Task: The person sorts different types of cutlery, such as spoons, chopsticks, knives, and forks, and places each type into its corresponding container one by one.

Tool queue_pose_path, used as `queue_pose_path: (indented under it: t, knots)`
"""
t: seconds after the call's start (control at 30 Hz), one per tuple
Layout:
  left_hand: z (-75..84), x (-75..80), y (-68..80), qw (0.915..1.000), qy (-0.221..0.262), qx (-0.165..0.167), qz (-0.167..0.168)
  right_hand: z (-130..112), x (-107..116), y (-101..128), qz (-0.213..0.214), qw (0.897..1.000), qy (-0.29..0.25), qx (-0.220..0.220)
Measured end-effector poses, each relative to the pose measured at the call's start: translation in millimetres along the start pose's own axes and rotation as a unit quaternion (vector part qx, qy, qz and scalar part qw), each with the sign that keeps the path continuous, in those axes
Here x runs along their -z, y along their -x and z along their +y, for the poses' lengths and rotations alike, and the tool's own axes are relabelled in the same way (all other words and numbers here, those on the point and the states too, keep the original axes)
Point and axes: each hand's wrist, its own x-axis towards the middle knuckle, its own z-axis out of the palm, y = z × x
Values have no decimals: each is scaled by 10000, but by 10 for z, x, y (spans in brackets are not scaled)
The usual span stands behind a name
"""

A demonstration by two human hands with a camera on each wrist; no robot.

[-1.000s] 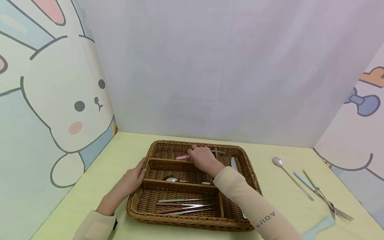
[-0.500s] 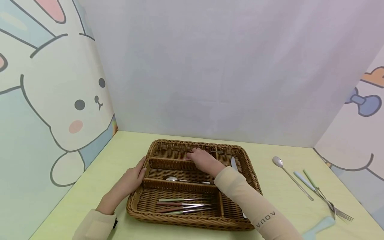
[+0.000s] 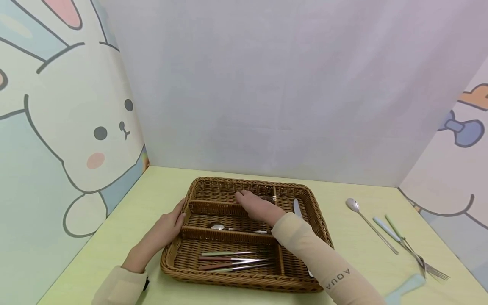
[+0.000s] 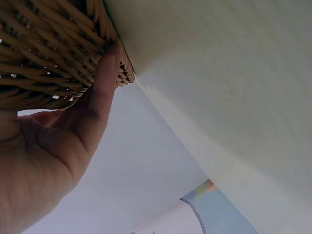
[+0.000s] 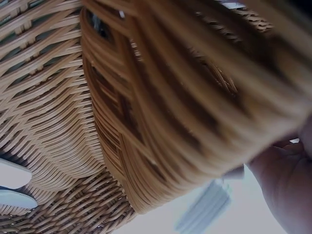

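A wicker cutlery basket point(image 3: 305, 220) with dividers sits at the table's centre. The left hand point(image 3: 167, 226) rests flat and relaxed against the basket's 9 o'clock rim. The right hand point(image 3: 256, 204) lies in the 12 o'clock compartment, fingers stretched out and grasping nothing visible. At 3 o'clock on the table point(image 3: 160, 186), well apart from the basket, lie a spoon point(image 3: 366, 222) and forks point(image 3: 415, 254).
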Motion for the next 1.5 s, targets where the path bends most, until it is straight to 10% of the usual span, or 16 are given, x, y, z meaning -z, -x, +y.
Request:
queue_pose_path:
  t: [1.5]
  knots:
    - [4, 9, 2, 10000, 78, 27, -51, 46, 7, 69, -143, 9997, 15, -205]
